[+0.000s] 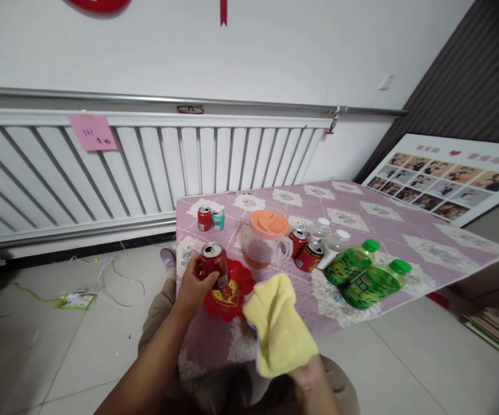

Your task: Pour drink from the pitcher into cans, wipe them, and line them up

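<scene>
My left hand point(197, 279) is wrapped round a red drink can point(215, 262), upright above the left part of a red scalloped plate point(237, 300) with a gold heart pattern. Whether the can touches the plate I cannot tell. A yellow cloth point(279, 331) with a purple edge covers most of my right hand point(307, 372), hiding the fingers; it hangs at the table's front edge, right of the plate. Behind the plate stands a clear pitcher point(258, 251) with an orange lid and some brownish liquid at its bottom.
A small red can point(204, 219) and a teal can point(218, 219) stand at the back left. Right of the pitcher are two red cans point(308, 256), two white-capped clear bottles point(334, 245) and two green bottles point(374, 285). A radiator point(232, 155) runs behind the patterned tablecloth point(379, 213).
</scene>
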Demonstrator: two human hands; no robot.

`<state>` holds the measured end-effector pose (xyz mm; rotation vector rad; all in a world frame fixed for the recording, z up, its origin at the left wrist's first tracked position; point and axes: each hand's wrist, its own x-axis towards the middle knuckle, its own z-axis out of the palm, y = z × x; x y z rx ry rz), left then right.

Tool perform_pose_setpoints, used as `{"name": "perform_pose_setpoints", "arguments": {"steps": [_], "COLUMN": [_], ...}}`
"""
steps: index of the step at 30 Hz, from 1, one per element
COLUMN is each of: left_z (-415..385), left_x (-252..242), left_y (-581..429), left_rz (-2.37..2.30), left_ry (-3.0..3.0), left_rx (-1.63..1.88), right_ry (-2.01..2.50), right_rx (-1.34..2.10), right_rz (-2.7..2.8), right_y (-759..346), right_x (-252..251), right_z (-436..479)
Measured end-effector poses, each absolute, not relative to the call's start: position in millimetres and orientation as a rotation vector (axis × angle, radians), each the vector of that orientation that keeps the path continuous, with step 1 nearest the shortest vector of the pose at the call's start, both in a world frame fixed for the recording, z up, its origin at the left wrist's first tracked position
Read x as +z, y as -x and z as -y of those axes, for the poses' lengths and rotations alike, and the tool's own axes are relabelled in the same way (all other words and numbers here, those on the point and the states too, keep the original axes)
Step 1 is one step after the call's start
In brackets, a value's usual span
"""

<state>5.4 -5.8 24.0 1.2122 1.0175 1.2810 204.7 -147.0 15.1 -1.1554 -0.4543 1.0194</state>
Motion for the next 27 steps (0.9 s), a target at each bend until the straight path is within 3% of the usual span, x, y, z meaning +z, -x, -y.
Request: {"name": "perform_pose_setpoints", "arguments": {"steps": [4, 10, 16, 19, 22, 27], "left_z": [5, 9, 18, 21, 25, 32], "left_x": [21, 15, 18, 16, 11, 6], "left_y": [4, -1, -11, -15, -20, -34], "left_rz": [-1.035, -1.002, -0.970, -0.943, -0.920, -0.942], "left_ry": [-1.159, -1.164, -1.173, -1.175, -1.208, -1.283], "left_rx": [1.315, 1.270, 1.220, 1.167, 1.133, 1.108], "right_ry": [1.384, 1.946, 2.365, 2.298, 1.951, 1.580], "right_rx": [1.008, 0.448, 0.386, 0.299, 0.229, 0.421], "right_rz": [0.413, 1.156, 1.593, 1.509, 1.474, 1.490], "right_y": [-253, -284, -258, -256, -252, -216], "right_x": [12, -8, -40, -48, -43, -17], "right_z": [142, 114, 100, 102, 103, 99]}}
